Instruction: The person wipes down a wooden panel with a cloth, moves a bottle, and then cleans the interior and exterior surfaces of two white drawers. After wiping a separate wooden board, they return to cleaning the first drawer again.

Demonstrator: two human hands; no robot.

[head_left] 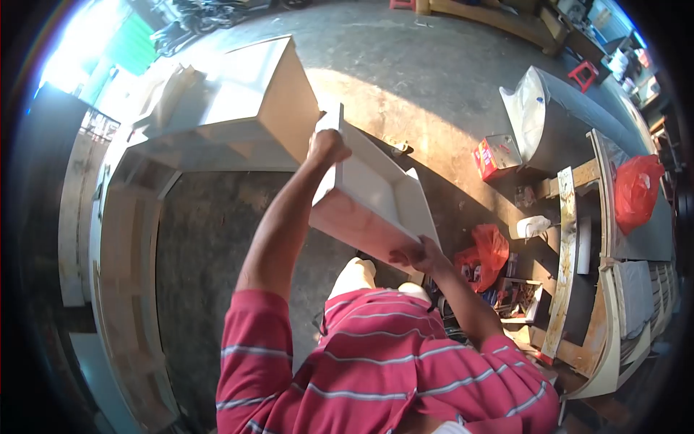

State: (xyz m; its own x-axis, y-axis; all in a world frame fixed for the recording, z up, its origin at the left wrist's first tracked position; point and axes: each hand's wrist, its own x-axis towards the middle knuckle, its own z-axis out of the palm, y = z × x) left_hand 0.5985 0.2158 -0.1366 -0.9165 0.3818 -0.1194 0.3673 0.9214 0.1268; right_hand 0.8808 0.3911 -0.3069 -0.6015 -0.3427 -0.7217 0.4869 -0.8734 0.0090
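A white, open-topped drawer [369,226] is held tilted in front of my body, between both hands. My left hand [330,147] is closed around the upper edge of its left panel [331,119]. On the near side, my right hand [419,254] grips the lower right corner, its fingers curled against the outer face. Just left of the drawer stands a large white cabinet [288,108], whose side panel comes close to my left hand. A long white frame section [130,260] runs from that cabinet down the left.
Right of me lie a red plastic bag [483,254], a tray of small parts [522,299], a white bottle [533,227] and a long stained board [564,260]. Farther off are a red box [497,156] and a plastic-wrapped piece [557,116]. Motorbikes [202,18] stand at the back left.
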